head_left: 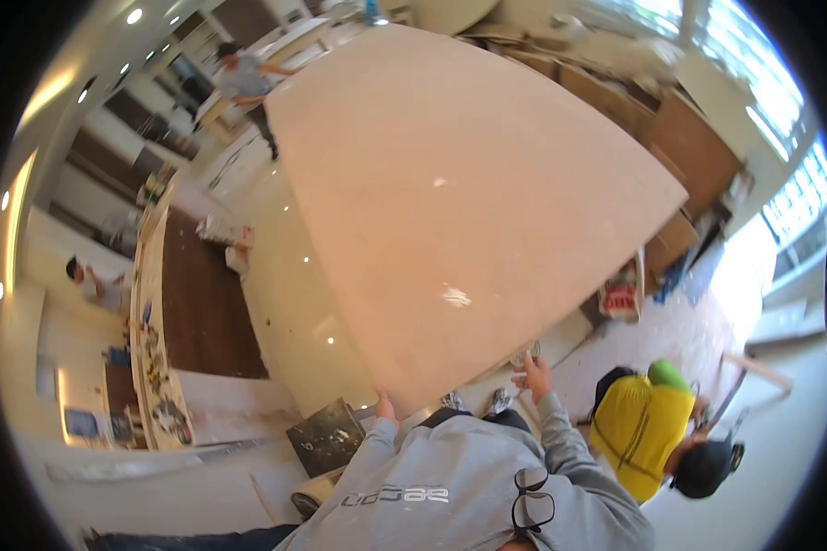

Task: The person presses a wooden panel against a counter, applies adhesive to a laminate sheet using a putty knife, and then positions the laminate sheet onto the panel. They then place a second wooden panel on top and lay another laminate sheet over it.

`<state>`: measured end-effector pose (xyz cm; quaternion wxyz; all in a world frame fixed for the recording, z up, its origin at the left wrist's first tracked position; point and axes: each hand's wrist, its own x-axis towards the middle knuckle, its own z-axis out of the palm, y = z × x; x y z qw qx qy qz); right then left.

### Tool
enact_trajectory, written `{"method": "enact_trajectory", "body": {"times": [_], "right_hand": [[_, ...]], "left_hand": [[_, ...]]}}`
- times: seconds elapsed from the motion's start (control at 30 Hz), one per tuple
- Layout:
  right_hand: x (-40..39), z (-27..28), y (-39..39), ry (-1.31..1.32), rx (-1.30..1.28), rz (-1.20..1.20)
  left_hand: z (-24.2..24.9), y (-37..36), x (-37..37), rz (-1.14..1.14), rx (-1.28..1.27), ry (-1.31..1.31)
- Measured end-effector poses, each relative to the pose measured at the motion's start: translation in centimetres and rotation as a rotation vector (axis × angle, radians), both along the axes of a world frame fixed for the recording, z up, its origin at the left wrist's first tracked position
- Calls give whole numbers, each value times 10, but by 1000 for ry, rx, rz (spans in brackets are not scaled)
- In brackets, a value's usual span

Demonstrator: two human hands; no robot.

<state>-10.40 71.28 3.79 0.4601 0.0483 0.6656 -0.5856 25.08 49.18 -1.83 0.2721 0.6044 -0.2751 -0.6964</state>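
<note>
A large pale pinkish sheet board (487,165) stretches away in front of me, with a few white smudges on its face. At its near left corner, my left hand (386,406) grips the edge, thumb up along the side and the other fingers hidden. My right hand (534,376) is just below the near edge, to the right, its thumb and fingers apart with nothing seen in them. Along the board's far left side, another person (245,83) stands with arms stretched to its edge.
A person in a yellow top (641,427) is bent close on my right. Brown panels (694,151) and a red-and-white bag (622,292) lie right of the board. A dark paint-spattered box (327,438) is near my left side. A workbench with tools (161,367) runs along the left.
</note>
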Motion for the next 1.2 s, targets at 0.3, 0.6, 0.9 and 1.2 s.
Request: {"method": "enact_trajectory", "body": {"times": [0.3, 0.6, 0.9, 1.2], "right_hand": [[10, 0, -7, 143, -19, 19], [-14, 2, -6, -27, -111, 87], [-119, 7, 32, 269, -132, 247], [-149, 15, 25, 189, -99, 269]], "left_hand": [[38, 6, -9, 59, 64, -28], [0, -16, 7, 18, -40, -280], [39, -12, -6, -13, -3, -259], [19, 19, -39, 24, 40, -315]]}}
